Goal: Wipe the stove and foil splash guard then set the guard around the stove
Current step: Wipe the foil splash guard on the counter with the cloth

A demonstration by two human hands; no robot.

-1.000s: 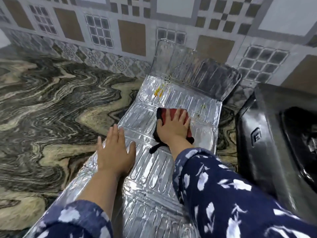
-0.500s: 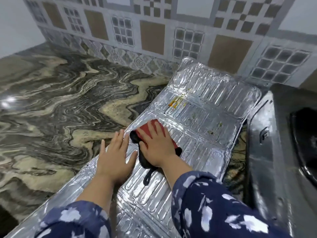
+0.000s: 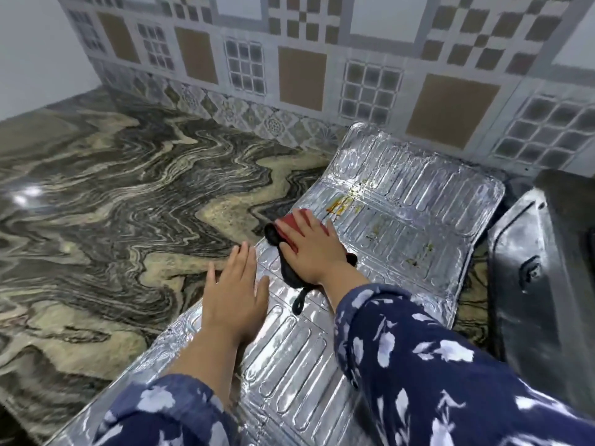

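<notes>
Foil splash guard (image 3: 402, 226) lay flat on the marbled countertop (image 3: 112, 204), unfolded, its long axis running from the person's body away toward the tiled wall (image 3: 306, 75), with the far panel tipped up slightly where it met that wall. Just to its right stood the steel stove (image 3: 541, 275), only its left edge in view, apart from the guard by a narrow strip of counter. The left hand (image 3: 233, 300) rested palm down and fingers spread on the guard's left border, gripping nothing, apparently pinning the thin sheet in place. The right hand (image 3: 310, 249) pressed flat on a red and black cloth (image 3: 286, 268) in the middle stretch of the guard, fingers extended over the cloth rather than closed around it, a dark loop of the cloth trailing back toward the wrist. Orange-yellow grease stains (image 3: 343, 204) sat just beyond the right fingertips, farther along the same long axis, and smaller brownish specks (image 3: 421, 252) lay to the right of them near the stove-side edge. The right hand was clearly the nearer one to both patches, so the wiping seemed likely to be carried forward and rightward along the guard's length while the left hand held it down. The guard was not yet set around the stove, and the task looked to be in its wiping stage.
</notes>
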